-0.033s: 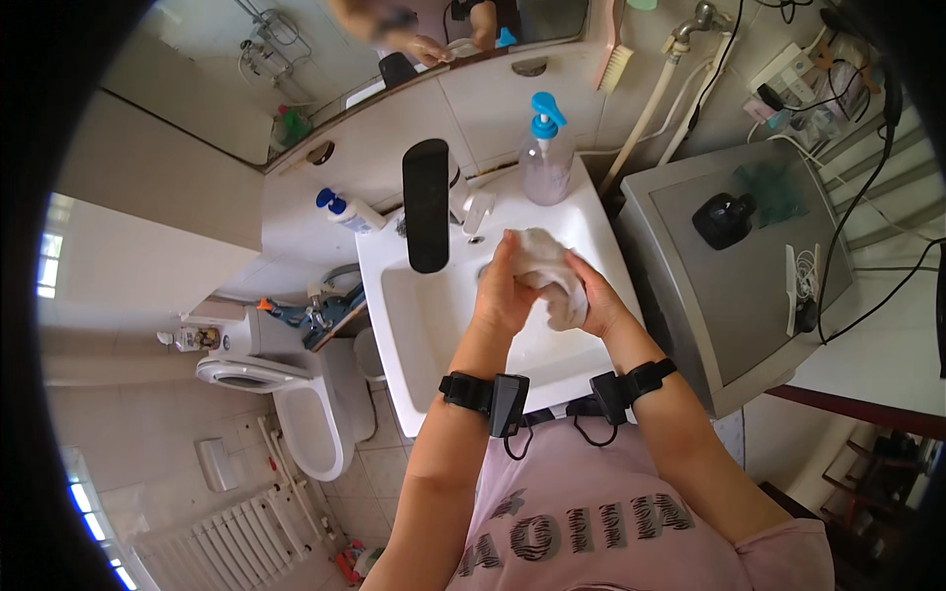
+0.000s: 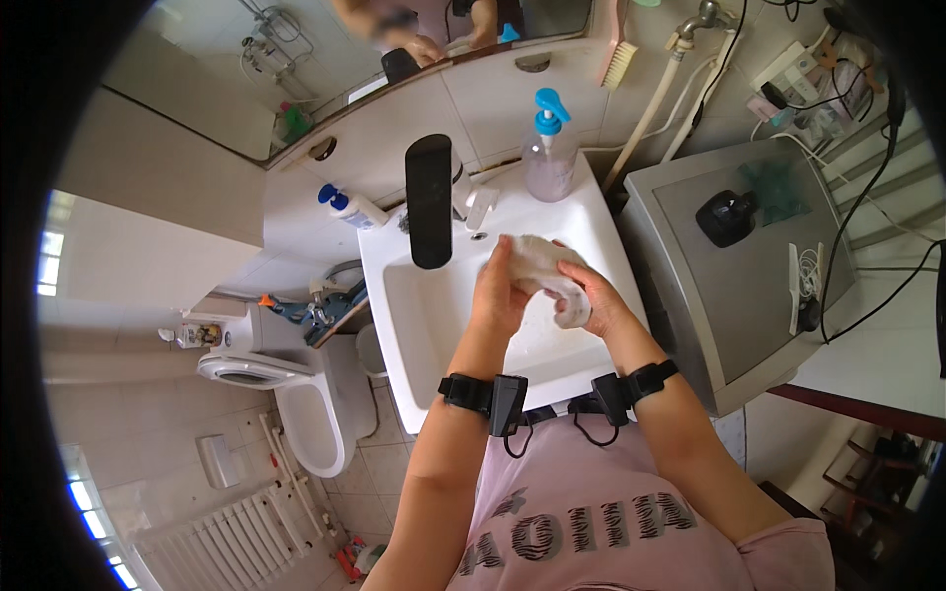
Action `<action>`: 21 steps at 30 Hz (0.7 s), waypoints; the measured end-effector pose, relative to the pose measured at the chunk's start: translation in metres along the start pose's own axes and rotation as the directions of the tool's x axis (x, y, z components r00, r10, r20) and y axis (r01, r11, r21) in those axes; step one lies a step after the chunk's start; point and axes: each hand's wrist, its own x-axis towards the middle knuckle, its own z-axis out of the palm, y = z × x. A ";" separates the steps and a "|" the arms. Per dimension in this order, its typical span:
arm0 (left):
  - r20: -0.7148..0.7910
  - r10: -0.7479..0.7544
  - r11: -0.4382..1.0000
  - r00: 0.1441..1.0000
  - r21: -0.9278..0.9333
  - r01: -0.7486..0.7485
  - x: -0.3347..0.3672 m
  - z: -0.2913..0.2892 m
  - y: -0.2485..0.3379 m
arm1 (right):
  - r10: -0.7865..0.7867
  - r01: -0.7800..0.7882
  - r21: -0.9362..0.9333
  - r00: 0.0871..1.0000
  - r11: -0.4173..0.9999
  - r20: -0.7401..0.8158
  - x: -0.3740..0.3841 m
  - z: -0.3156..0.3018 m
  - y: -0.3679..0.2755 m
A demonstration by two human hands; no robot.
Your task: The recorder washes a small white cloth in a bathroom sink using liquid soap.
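Observation:
Over the white sink [image 2: 406,340] I hold a bunched white cloth [image 2: 542,264] that looks wet. My left hand [image 2: 500,294] grips its left side, with the thumb along the near edge. My right hand [image 2: 600,301] is closed on the other side, where a loose fold hangs down from the fingers. The cloth is apart from the basin floor, just in front of the black-topped faucet [image 2: 430,202]. Some of my fingers are hidden behind the fabric.
A clear pump bottle with a blue top [image 2: 549,163] stands at the sink's back right corner, and a white bottle with a dark blue pump [image 2: 353,209] at the back left. A grey-topped appliance [image 2: 690,276] stands right, a toilet [image 2: 313,424] left. A mirror [image 2: 443,49] hangs behind.
The cloth has been shifted and re-bunched between my hands, with its hanging end now folded closer to my right fingers. Both hands stay over the sink.

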 end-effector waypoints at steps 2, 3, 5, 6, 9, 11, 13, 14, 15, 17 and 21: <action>-0.192 -0.031 0.996 0.981 0.075 0.047 -0.001 -0.024 -0.007 | -0.036 0.045 -0.327 0.999 0.944 0.036 -0.015 0.014 -0.003; -0.194 -0.027 0.999 0.981 0.021 0.032 0.001 -0.026 -0.016 | -0.361 0.424 -0.524 0.905 0.739 0.224 -0.011 0.015 0.012; -0.166 0.021 1.000 0.986 0.006 -0.020 -0.002 -0.051 -0.034 | -0.429 0.614 -0.713 0.775 0.339 0.464 -0.026 0.050 0.035; -0.124 0.071 0.997 0.990 -0.012 -0.073 -0.005 -0.066 -0.046 | -0.362 0.532 -0.847 0.789 -0.003 0.496 -0.036 0.069 0.035; -0.237 -0.040 0.999 0.971 -0.033 0.033 -0.039 0.013 -0.036 | -0.413 0.129 -0.990 0.900 -0.052 0.139 0.017 0.044 0.003; -0.135 -0.029 1.000 0.990 -0.002 0.029 -0.034 0.003 -0.036 | -0.388 0.221 -0.975 0.900 0.006 0.201 0.014 0.048 -0.006; -0.076 0.161 0.958 0.984 0.250 -0.137 -0.025 -0.024 -0.041 | -0.495 0.415 -0.909 0.780 -0.048 0.382 -0.008 0.065 0.014; 0.035 0.316 0.826 0.948 0.481 -0.293 -0.020 -0.043 -0.048 | -0.465 0.522 -0.844 0.721 -0.122 0.513 -0.022 0.069 0.028; 0.080 0.431 0.730 0.899 0.554 -0.399 -0.018 -0.057 -0.050 | -0.458 0.547 -0.810 0.677 -0.211 0.576 -0.033 0.079 0.043; 0.306 0.621 0.314 0.722 0.747 -0.586 -0.015 -0.072 -0.055 | -0.390 0.505 -0.833 0.737 -0.225 0.552 -0.032 0.082 0.048; -0.205 -0.066 0.994 0.976 -0.104 0.045 -0.038 0.004 -0.028 | -0.347 0.179 -0.977 0.914 -0.118 0.209 0.026 0.050 0.006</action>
